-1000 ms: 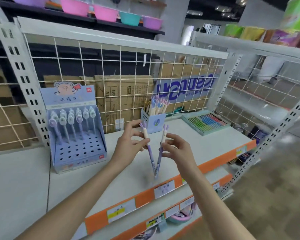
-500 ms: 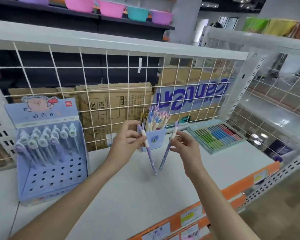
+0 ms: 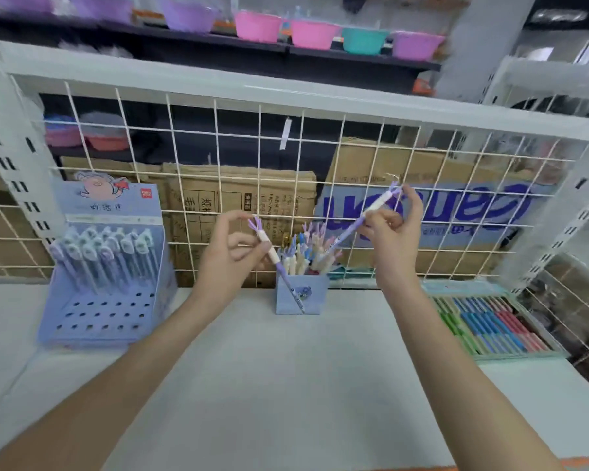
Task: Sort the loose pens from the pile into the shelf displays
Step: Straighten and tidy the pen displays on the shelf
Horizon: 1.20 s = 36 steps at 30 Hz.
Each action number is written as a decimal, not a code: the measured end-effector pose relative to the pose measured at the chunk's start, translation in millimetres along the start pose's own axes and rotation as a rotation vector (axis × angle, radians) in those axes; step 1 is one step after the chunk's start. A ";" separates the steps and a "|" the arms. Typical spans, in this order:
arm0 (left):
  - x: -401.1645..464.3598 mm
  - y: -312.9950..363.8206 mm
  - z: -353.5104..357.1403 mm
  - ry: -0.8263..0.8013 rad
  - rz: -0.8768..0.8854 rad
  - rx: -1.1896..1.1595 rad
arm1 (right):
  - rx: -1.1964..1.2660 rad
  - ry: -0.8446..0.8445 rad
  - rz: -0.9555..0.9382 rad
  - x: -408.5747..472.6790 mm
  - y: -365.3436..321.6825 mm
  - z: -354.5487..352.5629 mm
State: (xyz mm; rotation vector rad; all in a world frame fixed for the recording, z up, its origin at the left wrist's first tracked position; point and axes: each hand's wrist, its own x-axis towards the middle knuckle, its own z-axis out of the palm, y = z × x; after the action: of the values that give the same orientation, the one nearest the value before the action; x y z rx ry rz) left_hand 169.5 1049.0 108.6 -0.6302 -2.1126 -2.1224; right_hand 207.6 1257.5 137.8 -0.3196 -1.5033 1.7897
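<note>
My left hand (image 3: pixel 230 256) pinches a purple-and-cream pen (image 3: pixel 274 261) near its top, its tip hanging down in front of a small blue pen cup (image 3: pixel 301 294). The cup stands at the back of the white shelf (image 3: pixel 286 385) and holds several similar pens. My right hand (image 3: pixel 393 237) pinches a second such pen (image 3: pixel 364 217), tilted, its lower end pointing down-left over the cup's pens. A blue tiered display stand (image 3: pixel 106 287) at the left holds several capped pens in its back rows, with empty holes in front.
A white wire grid (image 3: pixel 320 185) backs the shelf, with cardboard boxes behind it. A flat tray of green, blue and red pens (image 3: pixel 490 322) lies at the right. Coloured plastic bowls (image 3: pixel 315 34) sit on a high dark shelf.
The camera has come closer to the shelf. My right hand has lifted its pen and tilted it over the cup. My left hand still holds its pen in front of the cup.
</note>
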 end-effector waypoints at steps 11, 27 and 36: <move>-12.3 -8.4 28.6 0.102 -0.006 0.037 | 0.004 -0.083 -0.179 35.8 16.9 2.8; 5.1 -1.4 22.6 0.055 0.017 0.101 | -0.562 -0.491 -0.246 28.7 43.9 6.9; 10.0 1.3 17.2 0.022 0.028 0.092 | -1.093 -0.646 -0.458 34.3 47.7 9.4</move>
State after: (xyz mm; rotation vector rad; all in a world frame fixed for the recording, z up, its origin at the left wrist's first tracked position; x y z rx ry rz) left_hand 164.8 1067.9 112.5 -0.6195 -2.1617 -1.9959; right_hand 160.0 1273.3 105.8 0.1222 -2.6611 0.5736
